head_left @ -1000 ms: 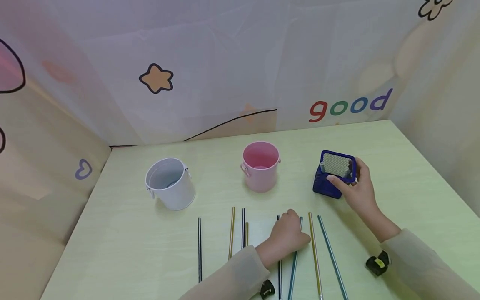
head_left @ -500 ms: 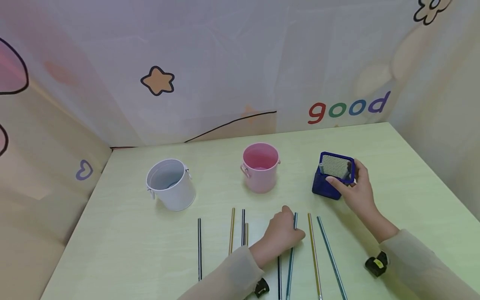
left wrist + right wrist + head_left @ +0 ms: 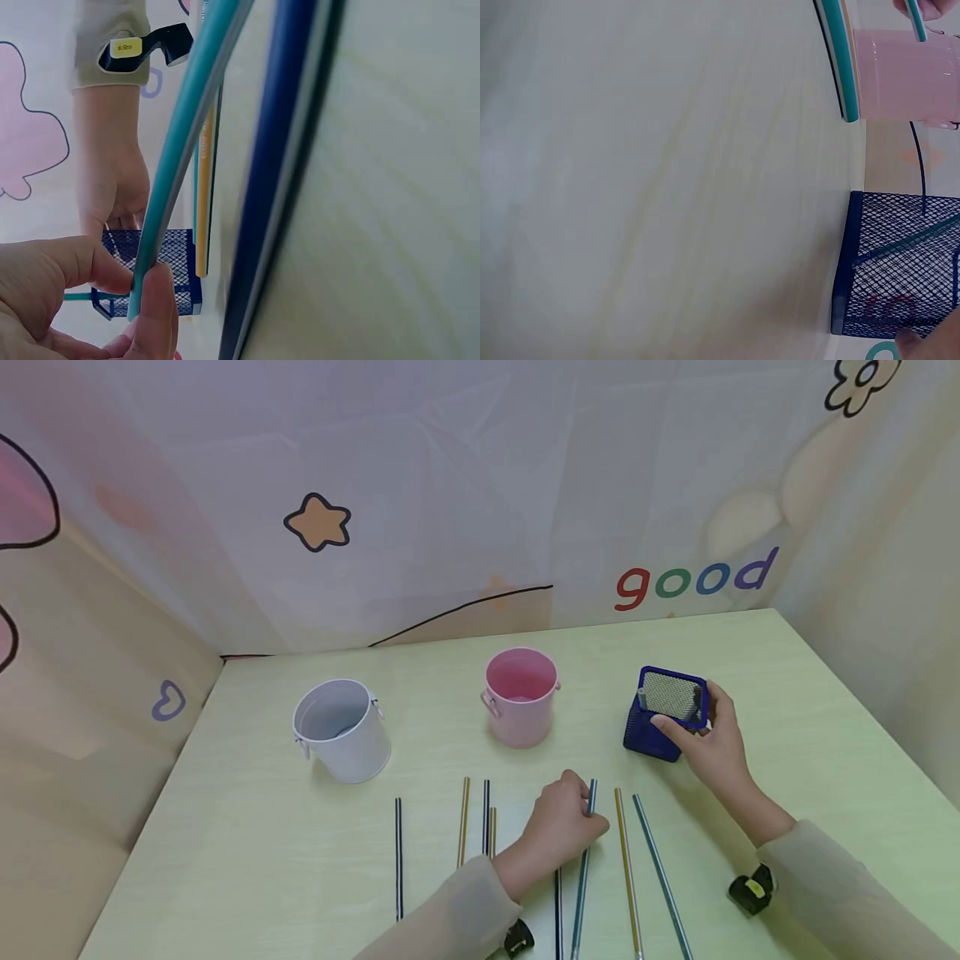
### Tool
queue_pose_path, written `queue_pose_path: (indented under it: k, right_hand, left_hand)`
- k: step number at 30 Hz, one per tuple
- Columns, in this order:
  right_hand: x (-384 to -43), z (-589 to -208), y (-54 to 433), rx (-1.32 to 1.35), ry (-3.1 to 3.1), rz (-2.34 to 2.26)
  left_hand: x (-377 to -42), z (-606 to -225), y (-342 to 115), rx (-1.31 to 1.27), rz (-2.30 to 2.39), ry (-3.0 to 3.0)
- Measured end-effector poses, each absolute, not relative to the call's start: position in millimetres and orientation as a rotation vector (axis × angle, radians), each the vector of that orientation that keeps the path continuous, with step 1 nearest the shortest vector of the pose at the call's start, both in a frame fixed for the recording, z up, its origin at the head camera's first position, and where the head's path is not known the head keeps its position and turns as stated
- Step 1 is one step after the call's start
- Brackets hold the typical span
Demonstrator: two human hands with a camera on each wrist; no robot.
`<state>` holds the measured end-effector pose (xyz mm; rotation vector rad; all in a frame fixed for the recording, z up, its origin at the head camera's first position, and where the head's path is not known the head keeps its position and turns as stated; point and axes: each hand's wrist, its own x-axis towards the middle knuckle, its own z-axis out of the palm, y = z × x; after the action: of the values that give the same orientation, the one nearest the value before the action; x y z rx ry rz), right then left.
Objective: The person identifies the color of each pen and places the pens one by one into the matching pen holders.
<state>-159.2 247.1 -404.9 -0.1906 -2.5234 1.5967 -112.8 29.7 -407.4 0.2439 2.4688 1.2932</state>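
My left hand (image 3: 558, 822) pinches a teal pencil (image 3: 180, 142) near its far end, between thumb and fingers. Close beside it lies a navy pencil (image 3: 270, 165) on the table. To the right are a yellow pencil (image 3: 628, 877) and another teal pencil (image 3: 663, 877). My right hand (image 3: 717, 752) grips the rim of a blue mesh pen holder (image 3: 648, 735), thumb on the near side. One teal pencil (image 3: 907, 244) leans inside that holder. Fingers behind the holder's rim are partly hidden.
A white bucket (image 3: 356, 747) stands at the left and a pink bucket (image 3: 522, 720) behind my left hand. Navy pencils (image 3: 399, 860) and yellow pencils (image 3: 462, 827) lie left of my left forearm, which partly covers some. A printed curtain (image 3: 450, 485) backs the table.
My left hand has shifted slightly left and now pinches the teal pencil, whose far end has moved left and up in view. My right hand keeps its grip on the holder.
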Motion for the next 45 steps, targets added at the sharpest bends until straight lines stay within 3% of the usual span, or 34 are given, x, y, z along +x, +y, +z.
queue_pose_path:
  k: [12,45]
  right_hand:
    - [-157.8,-407.9,247.8,-0.193,-2.514,1.601]
    - [-163.2,-410.1,249.5,-0.179,-2.496,1.603]
  left_hand:
    - [-109.7,-403.2,26.3,0.214,1.408,2.31]
    - [-93.5,-373.9,22.0,0.527,1.483,2.207]
